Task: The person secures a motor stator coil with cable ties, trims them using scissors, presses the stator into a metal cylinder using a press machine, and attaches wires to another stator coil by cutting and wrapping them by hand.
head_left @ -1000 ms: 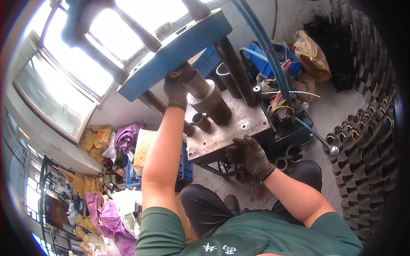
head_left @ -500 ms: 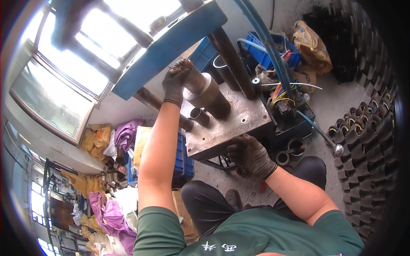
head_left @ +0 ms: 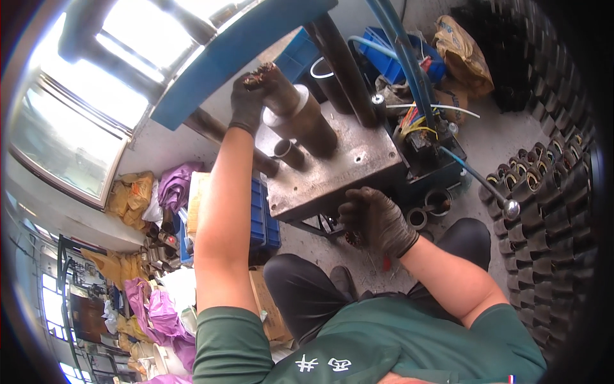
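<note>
My left hand (head_left: 246,102), in a dark glove, is closed round the upper end of a dark metal cylinder (head_left: 278,93) with a ragged, coppery top. That cylinder stands in a wider sleeve with a pale collar (head_left: 286,110), upright on the steel table of a press (head_left: 332,173). Beside its base is a short open tube (head_left: 289,153). My right hand (head_left: 378,221), gloved too, hangs just off the table's front edge with its fingers loosely bent and apart, nothing visible in them.
The blue press beam (head_left: 236,57) spans above, with dark columns (head_left: 342,70) down to the table. To the right are a lever with a ball end (head_left: 511,208), loose wires (head_left: 419,121) and stacked dark curved pieces (head_left: 543,256). A blue crate (head_left: 259,217) stands at left.
The view has shifted slightly, so the press appears higher and further left. My left hand keeps its grip on the cylinder; my right hand sits a little further from the table edge.
</note>
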{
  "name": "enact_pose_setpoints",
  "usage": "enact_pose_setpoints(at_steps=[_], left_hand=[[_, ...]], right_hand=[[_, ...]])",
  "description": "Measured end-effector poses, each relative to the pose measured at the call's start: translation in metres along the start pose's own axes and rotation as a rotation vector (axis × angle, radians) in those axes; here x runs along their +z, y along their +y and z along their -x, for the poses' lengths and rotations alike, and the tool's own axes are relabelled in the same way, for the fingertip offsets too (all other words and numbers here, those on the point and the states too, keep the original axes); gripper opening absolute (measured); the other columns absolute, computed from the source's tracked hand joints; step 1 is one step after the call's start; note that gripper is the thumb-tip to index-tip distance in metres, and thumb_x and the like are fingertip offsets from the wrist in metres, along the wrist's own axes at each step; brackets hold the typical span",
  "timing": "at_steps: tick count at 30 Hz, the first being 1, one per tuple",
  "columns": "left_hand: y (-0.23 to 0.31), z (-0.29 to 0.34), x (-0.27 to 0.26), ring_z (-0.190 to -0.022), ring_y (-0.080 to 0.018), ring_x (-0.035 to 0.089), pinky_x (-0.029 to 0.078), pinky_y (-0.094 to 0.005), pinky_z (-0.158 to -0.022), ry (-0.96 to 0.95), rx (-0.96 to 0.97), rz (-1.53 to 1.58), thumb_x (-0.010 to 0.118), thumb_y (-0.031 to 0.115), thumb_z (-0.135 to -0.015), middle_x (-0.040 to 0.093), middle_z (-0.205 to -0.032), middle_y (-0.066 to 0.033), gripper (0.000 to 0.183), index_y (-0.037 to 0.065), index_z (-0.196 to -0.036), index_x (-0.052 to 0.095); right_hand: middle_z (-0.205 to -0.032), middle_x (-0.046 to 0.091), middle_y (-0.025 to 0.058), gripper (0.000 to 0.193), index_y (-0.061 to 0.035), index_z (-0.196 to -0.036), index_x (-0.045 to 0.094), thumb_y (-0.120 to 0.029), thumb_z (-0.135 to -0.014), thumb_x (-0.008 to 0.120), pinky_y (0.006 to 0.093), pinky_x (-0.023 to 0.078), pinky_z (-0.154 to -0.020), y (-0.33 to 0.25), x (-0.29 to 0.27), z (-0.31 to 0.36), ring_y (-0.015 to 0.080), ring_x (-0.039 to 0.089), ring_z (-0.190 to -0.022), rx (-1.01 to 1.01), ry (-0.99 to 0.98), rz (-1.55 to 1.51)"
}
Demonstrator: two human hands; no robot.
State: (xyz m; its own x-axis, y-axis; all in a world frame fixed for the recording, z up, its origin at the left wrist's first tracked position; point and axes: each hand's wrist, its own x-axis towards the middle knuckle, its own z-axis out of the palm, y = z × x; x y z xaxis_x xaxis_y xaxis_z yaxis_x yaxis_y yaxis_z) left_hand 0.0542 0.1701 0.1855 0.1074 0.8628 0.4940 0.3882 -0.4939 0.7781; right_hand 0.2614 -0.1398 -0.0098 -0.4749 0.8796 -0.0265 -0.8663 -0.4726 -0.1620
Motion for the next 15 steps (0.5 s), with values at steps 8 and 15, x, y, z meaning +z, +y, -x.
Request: enact_pose_setpoints(at_steps=[8, 15], left_hand=[[0.005, -0.021, -0.014, -0.089, -0.0152, 0.07, 0.056, -0.0294, -0.081, -0.148, 0.05, -0.118, 0.09, 0.031, -0.081, 0.078, -0.101, -0.0058, 0.044, 0.005, -0.114, 0.077], [0.001, 0.005, -0.028, -0.093, -0.016, 0.07, 0.057, -0.0309, -0.083, -0.119, 0.12, -0.056, 0.088, 0.025, -0.085, 0.076, -0.102, -0.0075, 0.042, 0.003, -0.117, 0.074]], right_hand=[[-0.118, 0.073, 0.0116, 0.034, -0.0013, -0.134, 0.064, -0.015, -0.102, 0.065, 0.0358, 0.058, -0.092, -0.049, 0.107, 0.101, 0.02, 0.07, -0.102, -0.629, -0.009, 1.063], [-0.114, 0.068, 0.0156, 0.018, -0.0018, -0.111, 0.066, 0.0, -0.094, 0.065, 0.0418, 0.051, -0.096, -0.117, 0.181, 0.207, 0.0344, 0.065, -0.105, -0.764, 0.166, 2.821]])
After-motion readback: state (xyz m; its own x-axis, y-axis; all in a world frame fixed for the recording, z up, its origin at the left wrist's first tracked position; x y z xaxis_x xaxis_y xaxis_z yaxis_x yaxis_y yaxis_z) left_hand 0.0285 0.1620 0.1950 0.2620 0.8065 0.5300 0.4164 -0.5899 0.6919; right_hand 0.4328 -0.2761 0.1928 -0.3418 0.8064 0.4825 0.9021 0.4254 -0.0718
